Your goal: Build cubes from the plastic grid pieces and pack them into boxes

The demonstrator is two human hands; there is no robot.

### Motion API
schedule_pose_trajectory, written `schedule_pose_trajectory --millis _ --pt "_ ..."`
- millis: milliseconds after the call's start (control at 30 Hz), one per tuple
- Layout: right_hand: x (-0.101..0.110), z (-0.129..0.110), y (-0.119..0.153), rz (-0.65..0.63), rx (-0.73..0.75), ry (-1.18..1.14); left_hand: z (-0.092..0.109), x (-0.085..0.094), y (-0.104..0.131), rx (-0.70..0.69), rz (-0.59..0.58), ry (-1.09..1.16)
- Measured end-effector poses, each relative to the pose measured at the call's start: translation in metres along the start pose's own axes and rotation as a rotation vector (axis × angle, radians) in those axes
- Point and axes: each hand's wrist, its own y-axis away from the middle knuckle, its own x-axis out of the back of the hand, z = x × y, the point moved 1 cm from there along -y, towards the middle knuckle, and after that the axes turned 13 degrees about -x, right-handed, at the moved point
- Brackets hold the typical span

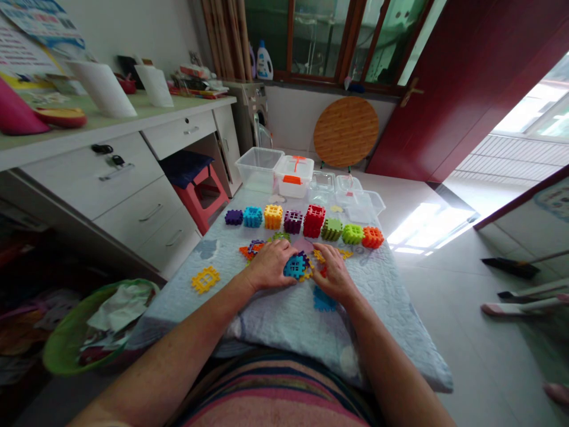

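My left hand [272,264] has its thumb and fingers around the left side of a blue notched plastic tile [294,267] with a window-like grid. Purple and yellow tiles lie partly under it. My right hand [336,274] is beside this pile, thumb and fingers apart, its fingertips close to red and yellow tiles. Partly beneath the right wrist lies another blue tile [323,299]. Orange tiles [249,251] show beyond my left hand, and a yellow tile [205,279] lies flat to the left. How firmly the left fingers grip is partly hidden.
Behind the hands runs a row of coloured stacks, including a tall red stack [314,221] and a yellow stack [272,217]. Farther back stand a clear bin [260,169] and a lidded box [294,177] with orange clips. A green basket [62,350] is at the left.
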Motion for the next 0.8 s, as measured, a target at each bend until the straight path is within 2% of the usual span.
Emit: schedule_pose_trajectory --millis 367,800 --pt "0.002 0.000 0.000 0.023 -0.010 -0.016 0.010 -0.002 -0.005 0.028 -0.012 -0.088" --pt "0.002 0.001 0.000 0.025 -0.009 -0.009 0.012 -0.002 -0.003 0.091 -0.011 -0.123"
